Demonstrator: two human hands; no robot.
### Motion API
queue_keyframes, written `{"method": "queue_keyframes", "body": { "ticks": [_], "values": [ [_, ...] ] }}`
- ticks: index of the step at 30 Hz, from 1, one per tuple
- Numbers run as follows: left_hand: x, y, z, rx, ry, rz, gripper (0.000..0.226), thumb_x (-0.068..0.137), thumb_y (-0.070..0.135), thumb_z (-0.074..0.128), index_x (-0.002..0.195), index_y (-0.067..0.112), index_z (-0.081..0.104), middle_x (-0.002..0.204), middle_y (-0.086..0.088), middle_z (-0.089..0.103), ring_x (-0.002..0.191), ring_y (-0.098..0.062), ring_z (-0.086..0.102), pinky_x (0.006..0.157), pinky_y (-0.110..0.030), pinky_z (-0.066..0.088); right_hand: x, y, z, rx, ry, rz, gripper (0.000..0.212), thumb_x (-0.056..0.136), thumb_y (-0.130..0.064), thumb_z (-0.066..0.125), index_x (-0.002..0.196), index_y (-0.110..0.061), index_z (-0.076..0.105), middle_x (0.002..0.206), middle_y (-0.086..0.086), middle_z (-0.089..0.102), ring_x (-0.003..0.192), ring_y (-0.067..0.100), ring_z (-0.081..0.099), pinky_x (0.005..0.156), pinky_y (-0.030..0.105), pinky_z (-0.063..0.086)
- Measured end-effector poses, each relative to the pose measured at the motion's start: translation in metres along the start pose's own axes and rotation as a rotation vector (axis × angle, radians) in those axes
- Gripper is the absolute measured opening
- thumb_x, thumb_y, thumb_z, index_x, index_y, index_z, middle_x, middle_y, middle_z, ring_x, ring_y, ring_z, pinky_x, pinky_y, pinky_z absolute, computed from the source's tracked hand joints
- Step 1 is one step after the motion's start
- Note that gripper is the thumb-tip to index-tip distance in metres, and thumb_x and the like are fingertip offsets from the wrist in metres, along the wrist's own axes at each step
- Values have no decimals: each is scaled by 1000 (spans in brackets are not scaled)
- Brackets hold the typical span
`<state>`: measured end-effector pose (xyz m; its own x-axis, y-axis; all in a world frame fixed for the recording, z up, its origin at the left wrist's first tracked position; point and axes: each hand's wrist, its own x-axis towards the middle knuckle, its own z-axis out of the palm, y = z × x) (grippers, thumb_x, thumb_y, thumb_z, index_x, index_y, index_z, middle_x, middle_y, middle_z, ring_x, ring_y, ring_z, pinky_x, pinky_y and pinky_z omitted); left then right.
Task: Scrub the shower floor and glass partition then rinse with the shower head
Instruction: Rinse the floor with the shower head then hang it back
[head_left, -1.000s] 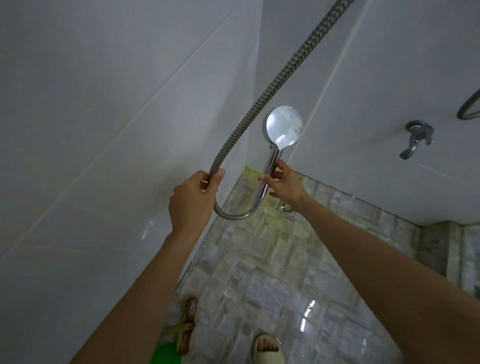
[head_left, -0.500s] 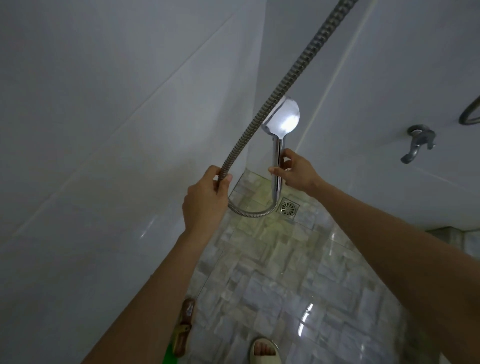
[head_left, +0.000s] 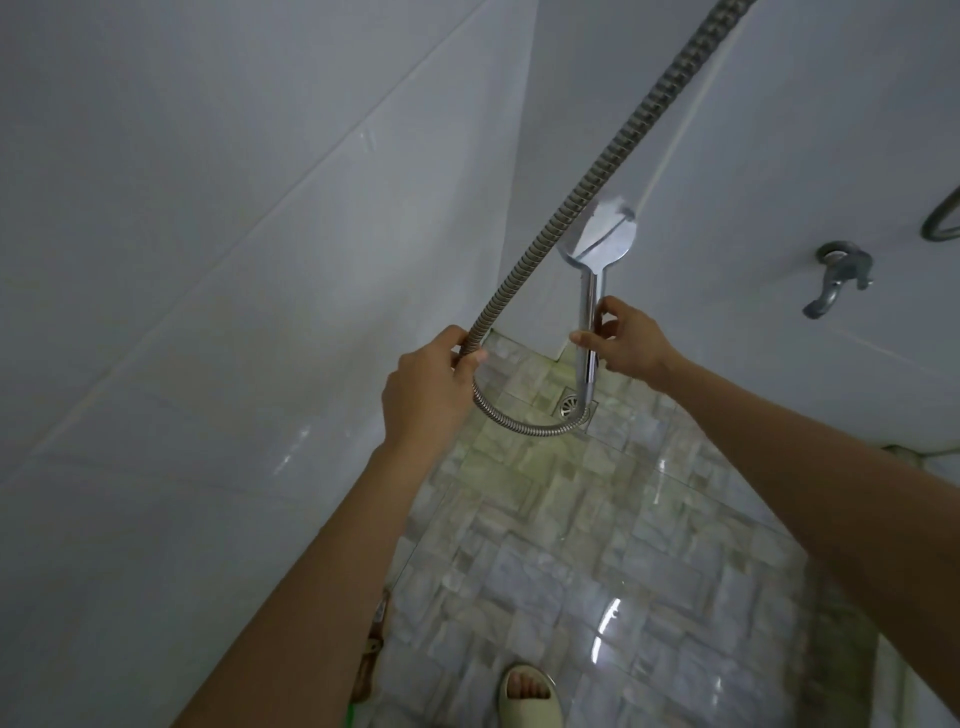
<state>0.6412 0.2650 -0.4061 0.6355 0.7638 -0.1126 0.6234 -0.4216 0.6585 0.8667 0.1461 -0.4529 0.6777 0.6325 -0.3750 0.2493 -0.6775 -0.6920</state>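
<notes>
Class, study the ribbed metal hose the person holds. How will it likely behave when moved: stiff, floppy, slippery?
Probably flexible, not stiff: the hose bends in a loose U between the left hand and the shower head. Its ribbed surface likely gives grip, though metal could slip if wet. The long run above may swing when tugged.

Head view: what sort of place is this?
Most likely a bathroom shower stall: the right hand grips a chrome shower head, the left hand its metal hose, and a floor drain sits in the tiled floor, with a wall tap nearby.
</notes>
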Motion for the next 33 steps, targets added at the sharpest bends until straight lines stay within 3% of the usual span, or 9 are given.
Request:
{"method": "queue_keyframes", "body": {
  "ticks": [6, 10, 15, 18, 24, 28, 33],
  "values": [
    [-2, 1, 7, -3, -6, 21, 21, 100, 39, 55, 105, 23, 66, 96, 2, 73, 87, -25, 69, 75, -41, 56, -11, 12, -10, 86, 51, 49, 38, 83, -38, 72, 104, -15, 51, 94, 13, 69, 88, 30, 66, 85, 50, 55],
    [-2, 3, 12, 0, -18, 40, 21, 100, 39, 55, 106, 23, 67, 97, 2, 73, 87, -25, 69, 75, -41, 56, -20, 20, -17, 219, 98, 75, 34, 85, -33, 71, 104, -13, 51, 101, 20, 67, 82, 23, 61, 80, 46, 55],
    [-1, 4, 14, 14, -9, 55, 21, 101, 38, 54, 107, 22, 66, 98, 1, 73, 87, -26, 70, 74, -43, 56, -28, 28, -20, 372, 122, 125, 26, 87, -27, 69, 99, -18, 49, 108, 18, 67, 89, 21, 61, 80, 41, 54],
    [-2, 2, 10, 20, 8, 65, 22, 101, 39, 53, 108, 23, 66, 101, 2, 74, 86, -24, 70, 73, -42, 57, -33, 28, -13, 406, 100, 143, 21, 87, -28, 69, 94, -22, 50, 105, 14, 68, 89, 21, 62, 81, 39, 54],
    [-9, -10, -2, 29, 56, 58, 19, 101, 39, 54, 108, 25, 66, 101, 4, 74, 84, -19, 71, 68, -32, 52, -41, 17, 14, 424, 18, 122, 27, 88, -27, 68, 105, -17, 50, 104, 12, 70, 85, 20, 62, 79, 40, 55],
    [-18, -18, -13, 24, 83, 54, 22, 101, 42, 53, 109, 25, 65, 100, 5, 74, 85, -20, 70, 70, -41, 58, -46, 5, 31, 409, -59, 89, 32, 87, -32, 69, 110, -18, 50, 104, 8, 72, 91, 24, 65, 77, 39, 55],
    [-38, -33, -30, 21, 97, 67, 23, 100, 42, 53, 111, 25, 65, 98, 5, 74, 85, -18, 71, 71, -41, 58, -61, -14, 54, 395, -144, 58, 29, 87, -31, 69, 107, -19, 51, 102, 6, 73, 90, 22, 65, 76, 37, 54]
  ]
}}
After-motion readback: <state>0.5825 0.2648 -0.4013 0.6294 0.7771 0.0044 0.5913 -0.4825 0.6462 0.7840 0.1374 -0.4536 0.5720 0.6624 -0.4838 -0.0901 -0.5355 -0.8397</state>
